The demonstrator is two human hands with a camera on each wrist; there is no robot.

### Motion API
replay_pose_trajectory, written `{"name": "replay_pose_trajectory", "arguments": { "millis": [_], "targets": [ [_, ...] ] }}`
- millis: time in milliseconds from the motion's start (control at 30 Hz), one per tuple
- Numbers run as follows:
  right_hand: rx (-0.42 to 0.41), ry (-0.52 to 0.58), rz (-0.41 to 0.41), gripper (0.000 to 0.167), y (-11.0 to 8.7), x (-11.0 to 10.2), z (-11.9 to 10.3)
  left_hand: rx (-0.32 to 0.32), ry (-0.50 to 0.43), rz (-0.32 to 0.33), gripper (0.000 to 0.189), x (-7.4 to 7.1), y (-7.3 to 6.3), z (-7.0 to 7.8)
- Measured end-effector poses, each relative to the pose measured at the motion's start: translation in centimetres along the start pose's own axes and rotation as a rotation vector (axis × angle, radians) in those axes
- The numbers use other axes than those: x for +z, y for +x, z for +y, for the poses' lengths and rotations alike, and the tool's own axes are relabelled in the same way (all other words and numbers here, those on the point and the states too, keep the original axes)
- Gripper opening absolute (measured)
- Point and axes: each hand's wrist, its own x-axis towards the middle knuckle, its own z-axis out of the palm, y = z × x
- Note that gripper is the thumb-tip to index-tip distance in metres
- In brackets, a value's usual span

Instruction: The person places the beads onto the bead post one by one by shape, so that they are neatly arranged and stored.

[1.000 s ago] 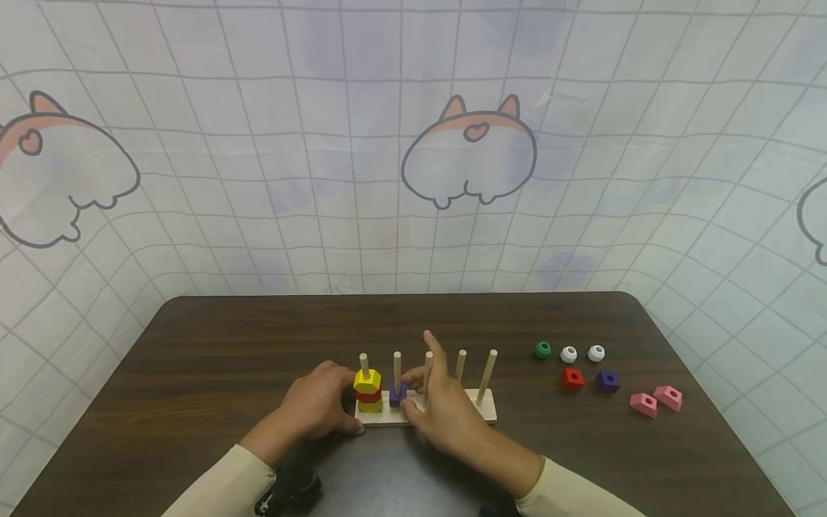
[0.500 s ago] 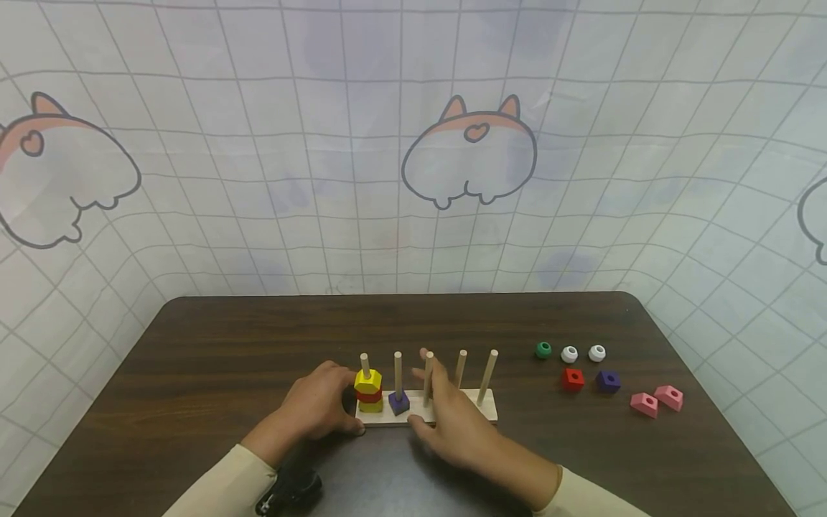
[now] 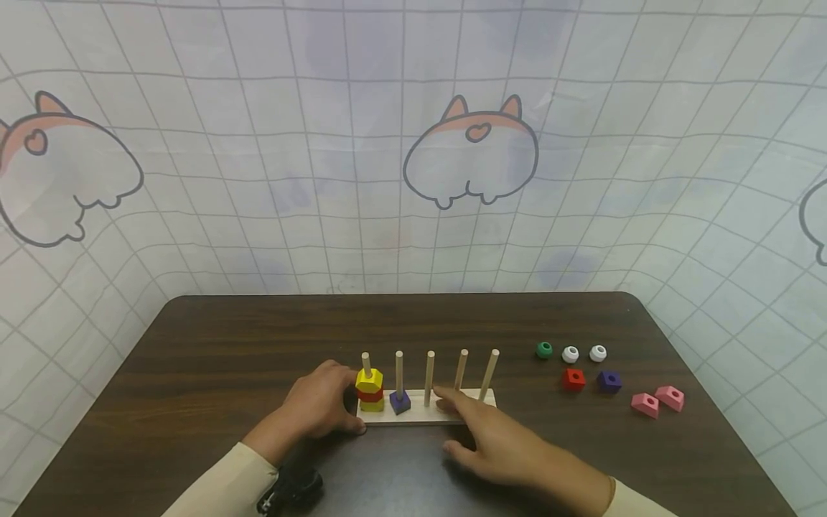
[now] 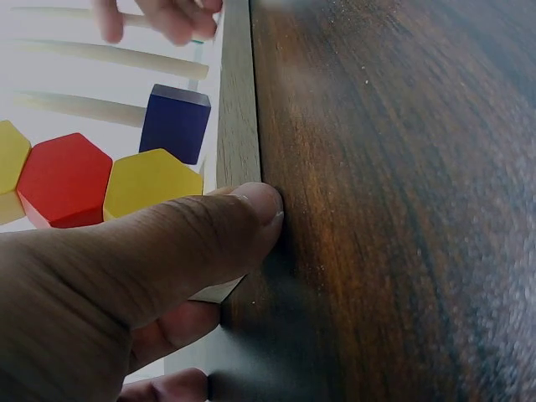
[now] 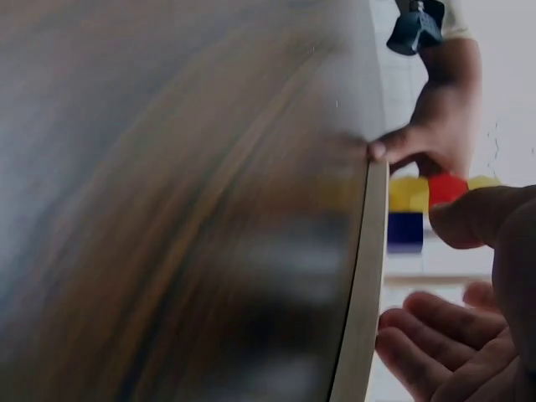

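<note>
A pale wooden peg board [image 3: 416, 415] with several upright pegs lies on the table. My left hand [image 3: 318, 403] grips its left end, the thumb [image 4: 243, 213] pressed along the front edge. The leftmost peg carries a red hexagonal block [image 4: 65, 177] between two yellow ones, the upper yellow block [image 3: 369, 379] topmost. A purple square block [image 3: 400, 403] sits at the foot of the second peg. My right hand [image 3: 504, 439] holds nothing, its fingers loosely extended over the board's right half near the third and fourth pegs; whether they touch it, I cannot tell.
To the right lie a green bead [image 3: 544, 350], two white beads [image 3: 570, 354], a red square block [image 3: 573, 380], a purple square block [image 3: 609, 381] and two pink blocks [image 3: 645, 405]. A black device [image 3: 293, 492] is by my left wrist.
The right hand has let go of the purple block, leaving it at the base of the second peg, and has drawn away to the right. The left hand stays on the board's end.
</note>
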Motion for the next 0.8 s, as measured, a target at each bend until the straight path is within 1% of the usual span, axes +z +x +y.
{"name": "replay_pose_trajectory", "arguments": {
  "millis": [167,267,400,567,800],
  "targets": [
    [-0.011,-0.036,-0.012,0.051,-1.6,-1.2,1.4,-0.003,0.003,0.002,0.058,0.0,0.0,0.0],
    [-0.027,-0.053,0.025,0.042,-2.7,-1.7,2.5,-0.009,0.002,-0.007,0.059,0.0,0.0,0.0],
    [-0.018,-0.089,0.091,0.038,-3.8,-2.4,4.0,-0.009,0.002,-0.009,0.059,0.1,0.0,0.0],
    [0.064,-0.117,0.12,0.037,-4.9,-3.6,5.7,-0.006,-0.001,-0.004,0.059,0.1,0.0,0.0],
    [0.195,-0.189,0.221,0.037,-6.2,-5.8,8.1,-0.002,-0.002,0.002,0.059,0.1,0.1,0.0]
  ]
}}
